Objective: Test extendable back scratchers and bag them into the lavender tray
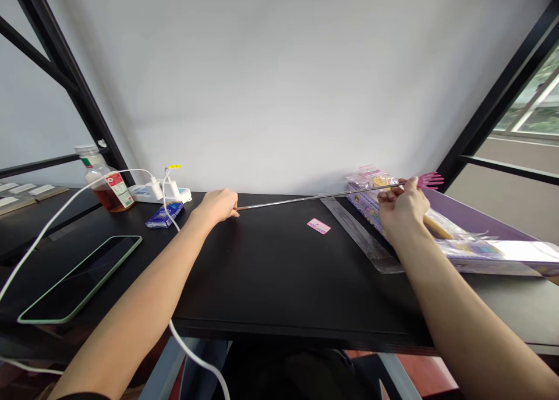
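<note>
A telescopic back scratcher (297, 200) is stretched out long above the desk, its thin metal rod running between my two hands. My left hand (219, 205) is closed around one end. At the other end, my right hand (405, 203) pinches the rod just below the pink claw-shaped head (431, 181). Beneath my right hand lies an open purple box (480, 211) with plastic-wrapped items in it. A flat clear plastic sleeve (362, 237) lies beside the box, and a small pink card (318, 226) rests on the black desk (279, 283) between my arms.
Left of my left arm are a phone (82, 278), a blue packet (165, 214), a bottle of brown liquid (107, 181) and a white power strip (186, 195). A white cable (56, 216) crosses the left side. Black metal posts (502, 91) flank the desk, with a wall behind.
</note>
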Tool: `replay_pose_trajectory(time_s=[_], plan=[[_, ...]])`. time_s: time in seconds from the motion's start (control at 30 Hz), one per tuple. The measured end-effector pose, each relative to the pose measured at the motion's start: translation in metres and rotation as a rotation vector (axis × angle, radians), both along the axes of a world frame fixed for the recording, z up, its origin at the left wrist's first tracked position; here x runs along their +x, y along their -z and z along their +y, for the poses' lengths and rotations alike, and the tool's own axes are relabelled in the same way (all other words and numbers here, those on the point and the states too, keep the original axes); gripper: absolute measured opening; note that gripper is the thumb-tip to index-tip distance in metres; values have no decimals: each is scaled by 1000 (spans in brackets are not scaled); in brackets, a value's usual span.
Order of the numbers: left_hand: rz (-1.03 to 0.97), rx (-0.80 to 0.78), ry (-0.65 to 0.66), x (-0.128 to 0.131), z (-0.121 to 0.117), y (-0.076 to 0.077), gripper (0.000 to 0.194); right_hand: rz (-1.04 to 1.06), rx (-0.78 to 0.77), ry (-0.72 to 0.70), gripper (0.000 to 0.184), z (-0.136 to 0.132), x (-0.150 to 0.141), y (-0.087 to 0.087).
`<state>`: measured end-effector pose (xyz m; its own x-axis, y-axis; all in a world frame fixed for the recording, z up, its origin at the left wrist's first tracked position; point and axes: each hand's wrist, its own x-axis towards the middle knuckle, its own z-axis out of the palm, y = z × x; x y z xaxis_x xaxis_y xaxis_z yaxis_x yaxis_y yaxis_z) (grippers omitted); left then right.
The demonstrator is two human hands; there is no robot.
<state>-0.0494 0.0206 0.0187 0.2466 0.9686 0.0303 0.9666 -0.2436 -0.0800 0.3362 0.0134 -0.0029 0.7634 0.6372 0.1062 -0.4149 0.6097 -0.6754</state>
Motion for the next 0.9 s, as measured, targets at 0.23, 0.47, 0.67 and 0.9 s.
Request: replay_pose_trajectory(time_s=[0.23,0.47,0.67,0.9], plan=[[0,85,134,5,-1,5,21,-71,31,5,33,-1,-4,-1],[-128,520,519,63,-21,10,30,-705,-59,-668,39,-27,-84,7],[-157,489,611,82,-27,19,28,-1106,-116,-678,42,-39,-111,16],[-708,210,523,73,-35,17,38,-797,9,-705,59,-29,-78,4]])
